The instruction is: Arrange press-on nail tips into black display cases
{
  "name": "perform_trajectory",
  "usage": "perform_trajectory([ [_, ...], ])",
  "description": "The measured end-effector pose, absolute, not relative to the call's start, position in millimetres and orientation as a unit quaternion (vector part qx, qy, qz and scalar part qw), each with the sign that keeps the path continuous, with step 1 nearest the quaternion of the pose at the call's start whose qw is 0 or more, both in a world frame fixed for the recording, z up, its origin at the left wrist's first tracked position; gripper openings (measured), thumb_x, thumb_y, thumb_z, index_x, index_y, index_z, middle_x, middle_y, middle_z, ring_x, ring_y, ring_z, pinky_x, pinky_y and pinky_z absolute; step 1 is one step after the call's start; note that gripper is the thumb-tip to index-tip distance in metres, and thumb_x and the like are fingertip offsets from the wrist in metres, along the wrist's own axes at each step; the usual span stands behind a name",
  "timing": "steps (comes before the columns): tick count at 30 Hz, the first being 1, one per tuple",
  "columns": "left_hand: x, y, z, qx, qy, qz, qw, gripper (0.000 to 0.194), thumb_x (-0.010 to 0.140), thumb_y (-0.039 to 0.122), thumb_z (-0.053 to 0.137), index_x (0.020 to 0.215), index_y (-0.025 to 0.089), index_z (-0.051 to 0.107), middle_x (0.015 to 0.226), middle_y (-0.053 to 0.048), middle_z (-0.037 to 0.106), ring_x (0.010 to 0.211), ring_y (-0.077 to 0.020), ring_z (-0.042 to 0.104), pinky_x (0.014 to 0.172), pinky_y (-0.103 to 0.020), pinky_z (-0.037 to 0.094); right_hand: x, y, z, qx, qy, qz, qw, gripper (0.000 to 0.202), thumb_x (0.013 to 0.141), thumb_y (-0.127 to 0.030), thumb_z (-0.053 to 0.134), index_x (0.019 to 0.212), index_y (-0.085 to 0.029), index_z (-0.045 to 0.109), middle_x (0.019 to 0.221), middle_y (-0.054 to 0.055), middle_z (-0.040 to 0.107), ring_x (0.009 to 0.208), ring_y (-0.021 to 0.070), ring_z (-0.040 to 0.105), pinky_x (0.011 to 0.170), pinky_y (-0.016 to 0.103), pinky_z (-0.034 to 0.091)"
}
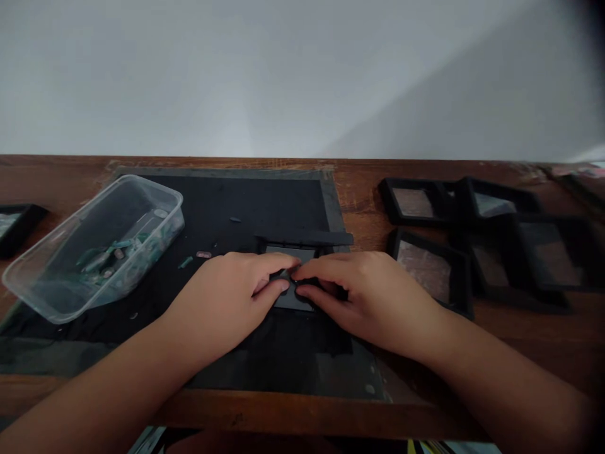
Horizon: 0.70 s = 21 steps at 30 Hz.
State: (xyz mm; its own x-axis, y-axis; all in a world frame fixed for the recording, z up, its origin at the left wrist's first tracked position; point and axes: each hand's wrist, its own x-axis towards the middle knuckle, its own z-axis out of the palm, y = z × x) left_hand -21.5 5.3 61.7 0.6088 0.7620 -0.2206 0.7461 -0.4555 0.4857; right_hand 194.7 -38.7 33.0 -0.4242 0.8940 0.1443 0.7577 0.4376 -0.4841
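Note:
A black frame [307,238] with a grey pane [293,301] inside lies on the black mat [265,205] in the middle of the table. Over the pane, my left hand [236,293] and my right hand [366,293] meet, their fingertips almost touching. Each hand pinches with thumb and forefinger at a small dark piece [292,275] between them. Its shape is too small and dim to tell. My hands hide the frame's left and right sides.
A clear plastic box [57,296] with green and clear bits stands at the left. Small loose pieces, one green [186,262], lie beside it. Several black frames [430,239] are at the right, partly stacked; another [23,233] is at the far left.

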Motion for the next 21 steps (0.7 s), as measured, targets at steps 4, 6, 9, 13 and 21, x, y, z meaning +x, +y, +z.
perform_trajectory([
  [4,-18,4,59,0.851,0.429,0.038,0.301,0.022,0.101,0.026,0.055,0.089,0.028,0.074,0.061,0.004,0.054,0.054,-0.0168,0.048,0.06,-0.032,0.03,194,-36,35,-0.513,-0.818,0.186,0.18,0.011,0.096,-0.023,0.074,0.103,-0.026,0.083,0.071,-0.004,0.075,0.059,0.0126,0.063,0.06,0.026,0.037],
  [6,-17,3,58,0.844,0.436,0.045,0.309,0.024,0.101,0.027,0.056,0.081,0.027,0.069,0.059,0.004,0.053,0.054,-0.0172,0.048,0.059,-0.032,0.028,193,-36,35,-0.524,-0.814,0.182,0.172,0.012,0.097,-0.025,0.073,0.105,-0.026,0.083,0.068,-0.004,0.072,0.058,0.0131,0.062,0.06,0.027,0.035],
  [9,-17,2,59,0.842,0.449,0.048,0.295,0.021,0.1,0.028,0.057,0.084,0.027,0.07,0.058,0.003,0.053,0.054,-0.0175,0.049,0.058,-0.032,0.027,190,-35,35,-0.537,-0.809,0.172,0.166,0.013,0.098,-0.028,0.073,0.105,-0.026,0.083,0.067,-0.004,0.071,0.06,0.0144,0.061,0.06,0.028,0.034],
  [13,-21,4,58,0.843,0.462,0.039,0.273,0.022,0.101,0.036,0.058,0.104,0.028,0.078,0.056,0.005,0.051,0.051,-0.0165,0.047,0.056,-0.032,0.028,188,-34,34,-0.544,-0.805,0.168,0.167,0.015,0.098,-0.029,0.074,0.109,-0.026,0.084,0.067,-0.003,0.07,0.063,0.0154,0.064,0.061,0.029,0.034],
  [21,-35,11,53,0.836,0.492,0.029,0.239,0.039,0.094,0.046,0.061,0.128,0.038,0.077,0.059,0.005,0.057,0.053,-0.0169,0.053,0.055,-0.03,0.034,190,-31,34,-0.56,-0.787,0.169,0.197,0.012,0.092,-0.032,0.081,0.099,-0.023,0.083,0.062,-0.005,0.065,0.055,0.0118,0.058,0.058,0.028,0.03],
])
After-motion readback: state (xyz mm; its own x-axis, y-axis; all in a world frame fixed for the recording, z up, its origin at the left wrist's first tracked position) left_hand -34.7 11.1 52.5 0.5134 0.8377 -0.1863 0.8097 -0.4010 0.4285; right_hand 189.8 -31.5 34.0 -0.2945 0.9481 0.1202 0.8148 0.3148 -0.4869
